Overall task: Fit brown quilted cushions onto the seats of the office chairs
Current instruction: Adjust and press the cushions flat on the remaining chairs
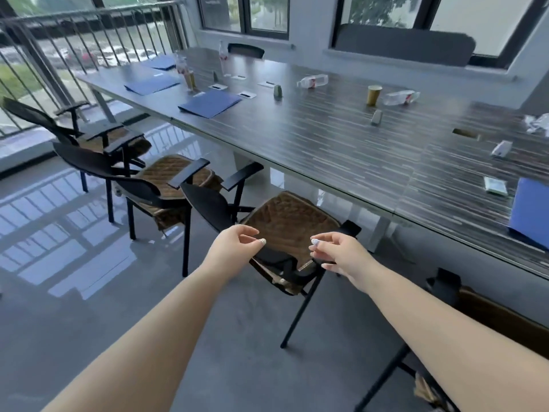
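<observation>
The nearest black office chair [208, 205] stands at the long table with a brown quilted cushion [292, 221] lying on its seat. My left hand [234, 248] hovers at the cushion's near left edge, fingers loosely curled and holding nothing. My right hand [337, 254] is at the near right edge, just above the chair's black armrest [280, 263]; its fingers are spread and empty. Two more chairs to the left carry brown cushions, one [169, 173] in the middle and one [118, 138] farther back. Another chair with a brown cushion [505, 316] shows at the lower right.
The long striped table [326, 138] holds blue folders [209, 103], water bottles [312, 81], a yellow cup [373, 95] and name cards. A metal railing [89, 40] and windows run along the back left. Glossy grey floor [74, 248] lies to my left.
</observation>
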The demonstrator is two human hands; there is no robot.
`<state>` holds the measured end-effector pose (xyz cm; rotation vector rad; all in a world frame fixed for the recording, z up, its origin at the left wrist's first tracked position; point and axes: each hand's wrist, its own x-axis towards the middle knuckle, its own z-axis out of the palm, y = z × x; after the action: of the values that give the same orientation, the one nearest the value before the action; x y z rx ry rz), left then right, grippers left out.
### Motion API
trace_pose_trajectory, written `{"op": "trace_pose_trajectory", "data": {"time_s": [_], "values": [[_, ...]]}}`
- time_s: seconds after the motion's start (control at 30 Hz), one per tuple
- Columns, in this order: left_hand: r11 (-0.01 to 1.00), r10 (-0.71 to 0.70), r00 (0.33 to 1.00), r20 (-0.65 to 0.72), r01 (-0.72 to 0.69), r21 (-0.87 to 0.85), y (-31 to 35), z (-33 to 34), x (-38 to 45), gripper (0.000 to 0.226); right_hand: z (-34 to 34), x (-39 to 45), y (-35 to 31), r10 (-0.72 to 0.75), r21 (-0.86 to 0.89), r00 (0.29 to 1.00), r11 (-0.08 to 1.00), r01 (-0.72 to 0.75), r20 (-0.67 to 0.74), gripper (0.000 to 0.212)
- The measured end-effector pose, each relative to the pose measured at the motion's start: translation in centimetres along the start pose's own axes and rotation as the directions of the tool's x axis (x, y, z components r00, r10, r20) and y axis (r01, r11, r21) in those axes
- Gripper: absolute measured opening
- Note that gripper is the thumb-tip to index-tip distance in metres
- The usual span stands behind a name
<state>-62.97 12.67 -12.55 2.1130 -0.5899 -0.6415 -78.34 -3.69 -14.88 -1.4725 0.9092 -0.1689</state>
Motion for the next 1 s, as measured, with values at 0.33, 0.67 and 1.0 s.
{"op": "trace_pose_trajectory", "data": {"time_s": [0.33, 0.67, 1.0], "values": [[1.0, 0.016, 1.0, 0.004, -0.016, 0.026, -2.6, -8.1, 11.5, 0.03, 6.7, 11.4, -5.5, -0.009, 0.065, 1.0, 0.998, 0.008, 0.007, 0.014], [0.996, -0.063, 0.987, 0.15, 0.052, 0.078, -1.4, -7.7, 31.5, 0.033, 6.1, 27.7, -7.8, 0.132, 0.124, 0.984, 0.985, -0.117, -0.119, 0.01], [0.989, -0.135, 0.929, 0.344, 0.108, 0.097, -2.2, -1.9, 45.6, 0.017, 4.7, 34.2, -4.5, 0.315, 0.077, 0.893, 0.949, -0.307, -0.322, 0.017]]}}
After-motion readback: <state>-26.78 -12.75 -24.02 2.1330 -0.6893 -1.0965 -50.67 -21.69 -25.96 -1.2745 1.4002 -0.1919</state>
